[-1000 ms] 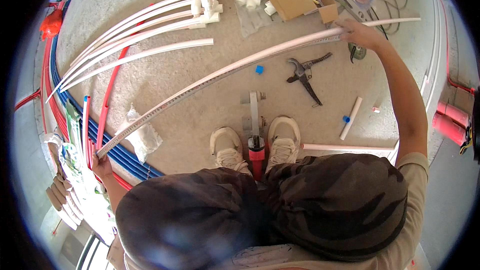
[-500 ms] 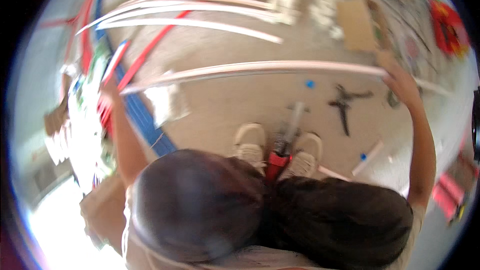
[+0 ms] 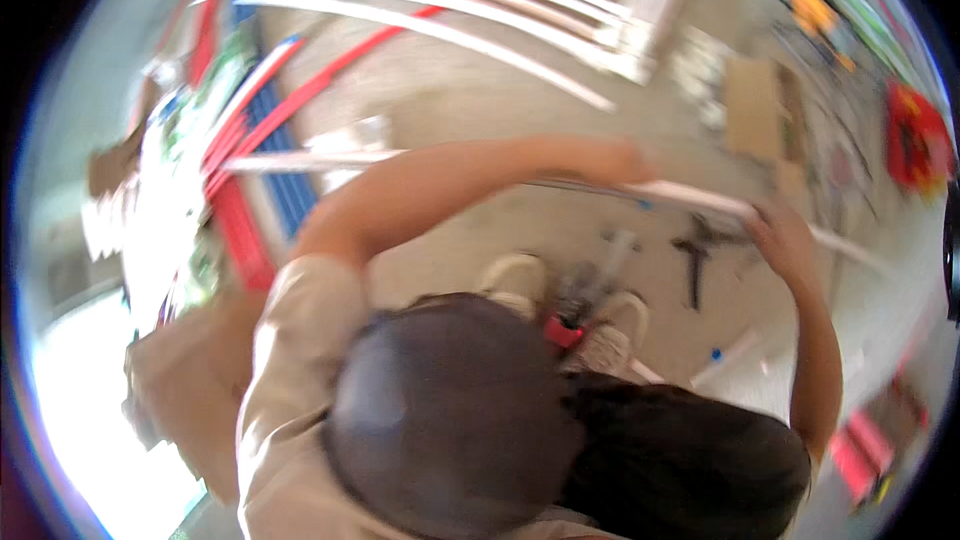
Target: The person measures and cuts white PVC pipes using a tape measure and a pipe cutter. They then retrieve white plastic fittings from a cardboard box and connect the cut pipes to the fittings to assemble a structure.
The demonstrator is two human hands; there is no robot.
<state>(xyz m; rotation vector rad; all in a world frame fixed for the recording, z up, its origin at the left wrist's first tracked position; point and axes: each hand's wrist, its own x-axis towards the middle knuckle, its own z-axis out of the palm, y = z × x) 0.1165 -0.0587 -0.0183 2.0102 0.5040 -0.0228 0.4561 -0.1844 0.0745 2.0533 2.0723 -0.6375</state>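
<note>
A long, thin white plastic pipe (image 3: 698, 201) lies across in front of my knees, held above the floor in both hands. My right hand (image 3: 783, 240) is closed around it near its right part. Along the pipe to the left of that hand is my left hand (image 3: 622, 162), its arm stretched across my body. Its fingers are blurred but look wrapped over the pipe. My left forearm hides the middle of the pipe. Between my shoes stands a tool with a red part (image 3: 563, 332) and a grey shaft. A dark T-shaped tool (image 3: 695, 260) rests on the floor.
Several white pipes (image 3: 480, 0) lie at the far side. Red pipes (image 3: 330, 75) and blue pipes (image 3: 283, 155) run along the left. An open cardboard box (image 3: 752, 110) sits far right, with a red container (image 3: 917, 135) beyond. A brown carton (image 3: 200, 370) stands at left.
My left hand has moved from the pipe's left end far to the right, close to my right hand. My right hand has moved slightly down, and the view has shifted.
</note>
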